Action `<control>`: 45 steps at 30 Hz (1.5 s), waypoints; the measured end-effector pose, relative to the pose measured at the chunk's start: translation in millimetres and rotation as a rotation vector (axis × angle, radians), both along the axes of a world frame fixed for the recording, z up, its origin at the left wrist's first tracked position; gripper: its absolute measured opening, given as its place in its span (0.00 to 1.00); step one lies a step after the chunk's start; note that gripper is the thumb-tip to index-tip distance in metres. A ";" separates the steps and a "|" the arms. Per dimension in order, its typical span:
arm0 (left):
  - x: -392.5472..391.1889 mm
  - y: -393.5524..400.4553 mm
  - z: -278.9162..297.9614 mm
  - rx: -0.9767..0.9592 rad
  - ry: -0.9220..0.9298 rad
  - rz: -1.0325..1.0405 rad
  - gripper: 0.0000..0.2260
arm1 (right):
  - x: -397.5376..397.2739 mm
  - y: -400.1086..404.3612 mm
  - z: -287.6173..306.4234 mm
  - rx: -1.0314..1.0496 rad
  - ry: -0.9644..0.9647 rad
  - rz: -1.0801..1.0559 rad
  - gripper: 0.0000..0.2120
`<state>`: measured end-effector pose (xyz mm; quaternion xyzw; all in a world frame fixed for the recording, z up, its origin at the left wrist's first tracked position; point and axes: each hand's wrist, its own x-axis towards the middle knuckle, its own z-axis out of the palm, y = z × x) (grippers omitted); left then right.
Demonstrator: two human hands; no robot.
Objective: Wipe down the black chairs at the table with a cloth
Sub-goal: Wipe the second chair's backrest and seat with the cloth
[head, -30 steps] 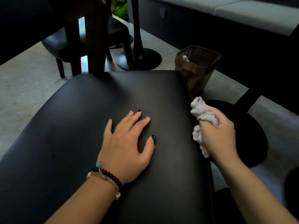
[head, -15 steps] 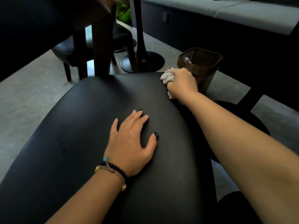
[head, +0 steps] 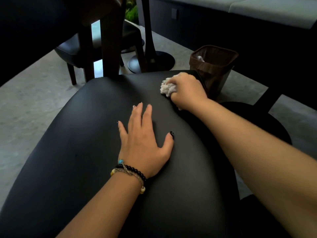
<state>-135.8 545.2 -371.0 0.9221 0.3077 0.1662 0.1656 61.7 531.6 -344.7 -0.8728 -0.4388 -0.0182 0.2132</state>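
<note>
Brown wastebasket (head: 214,69) on floor, just past far right corner of near seat; liner inside, bit of white crumpled stuff visible at rim. Black round pedestal base (head: 151,61) with dark column rising from it, left of wastebasket. Wooden legs (head: 111,48), dark brown, upright, left of pedestal. Green plant (head: 132,12) behind, partly hidden. Pale grey floor (head: 25,103), faintly mottled. Long bench (head: 257,9) along far wall, light cushion top, dark front. Small wall plate (head: 174,13) on dark front panel.

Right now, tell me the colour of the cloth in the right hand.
Off-white, a pale grey-white cloth; head view.
</note>
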 end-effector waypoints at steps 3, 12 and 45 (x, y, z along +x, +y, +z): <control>-2.6 0.1 -1.1 -0.004 -0.023 0.003 0.39 | -38.1 -23.9 -11.3 0.054 -0.049 0.104 0.19; -0.3 2.5 -2.0 -0.013 -0.009 -0.011 0.36 | 4.5 -69.3 -20.4 0.412 0.271 -0.115 0.16; -16.3 -16.5 -3.6 0.055 0.188 -0.059 0.33 | -111.4 -137.5 -31.0 0.339 0.167 -0.407 0.29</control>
